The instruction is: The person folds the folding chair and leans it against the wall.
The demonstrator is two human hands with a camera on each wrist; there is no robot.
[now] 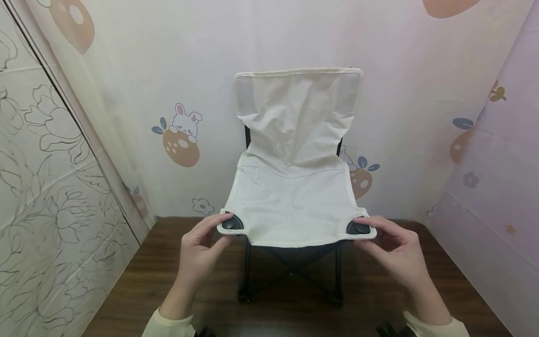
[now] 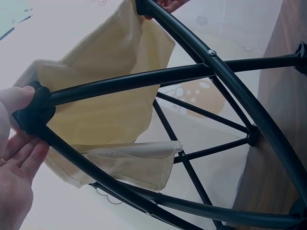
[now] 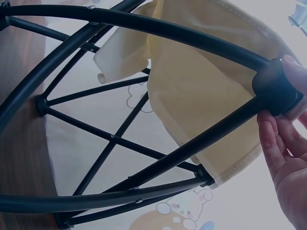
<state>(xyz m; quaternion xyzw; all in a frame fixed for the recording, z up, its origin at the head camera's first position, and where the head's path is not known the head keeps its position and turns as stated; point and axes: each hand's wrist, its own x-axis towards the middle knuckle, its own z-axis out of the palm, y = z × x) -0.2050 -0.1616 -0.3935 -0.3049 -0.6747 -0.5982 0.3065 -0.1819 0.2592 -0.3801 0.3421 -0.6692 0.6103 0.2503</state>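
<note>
A folding chair point(image 1: 290, 201) with a cream fabric seat and backrest stands unfolded on dark crossed legs, facing me. My left hand point(image 1: 200, 248) pinches its front left seat corner, fingers on top of the black patch and thumb at the edge. The front right corner is gripped the same way by my right hand point(image 1: 396, 250). From below, the left wrist view shows the black corner joint point(image 2: 36, 108) between thumb and fingers. In the right wrist view the other corner joint point(image 3: 276, 86) sits in my right hand's grip, where two tubes meet.
Beneath the chair is a dark wood-grain tabletop point(image 1: 168, 276). A pale curtain point(image 1: 126, 93) with rabbit and carrot prints hangs close behind the backrest. On the left stands a panel with flower line drawings point(image 1: 50, 196); pale printed fabric point(image 1: 497, 196) borders the right side.
</note>
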